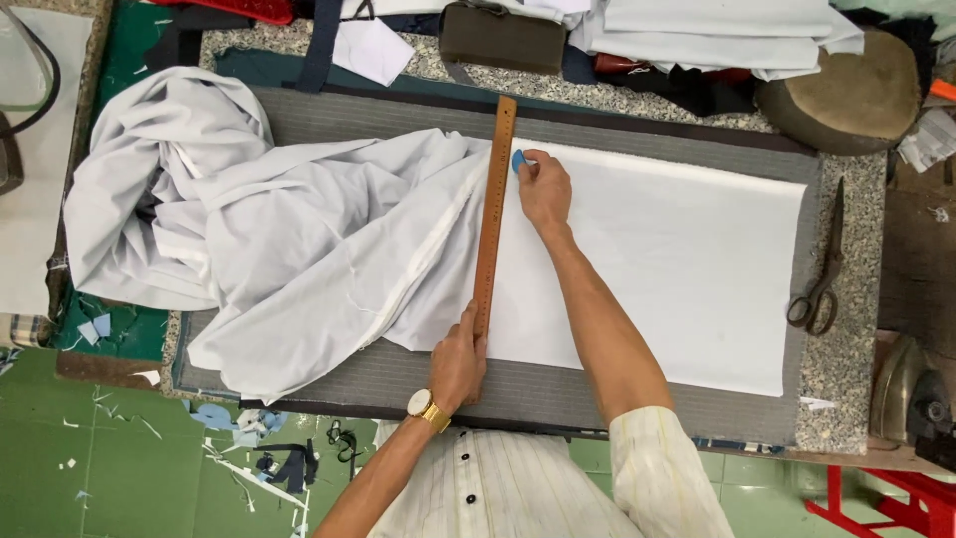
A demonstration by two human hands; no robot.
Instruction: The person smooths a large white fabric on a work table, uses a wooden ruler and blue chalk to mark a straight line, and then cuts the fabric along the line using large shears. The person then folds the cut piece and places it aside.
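A long wooden ruler (pixel 493 204) lies across white cloth (pixel 677 259) spread flat on a grey padded table (pixel 637 399). My left hand (pixel 458 364), with a gold watch on its wrist, presses the ruler's near end down. My right hand (pixel 544 189) pinches a small blue piece of tailor's chalk (pixel 518 161) against the ruler's right edge near its far end. Left of the ruler the cloth is bunched in a loose heap (pixel 229 219).
Black scissors (pixel 823 279) lie on the speckled stone edge at right. An iron (pixel 911 399) sits at the lower right. A brown round cushion (pixel 846 95) and folded white fabric (pixel 717 30) lie at the back. Scraps litter the green floor (pixel 119 468).
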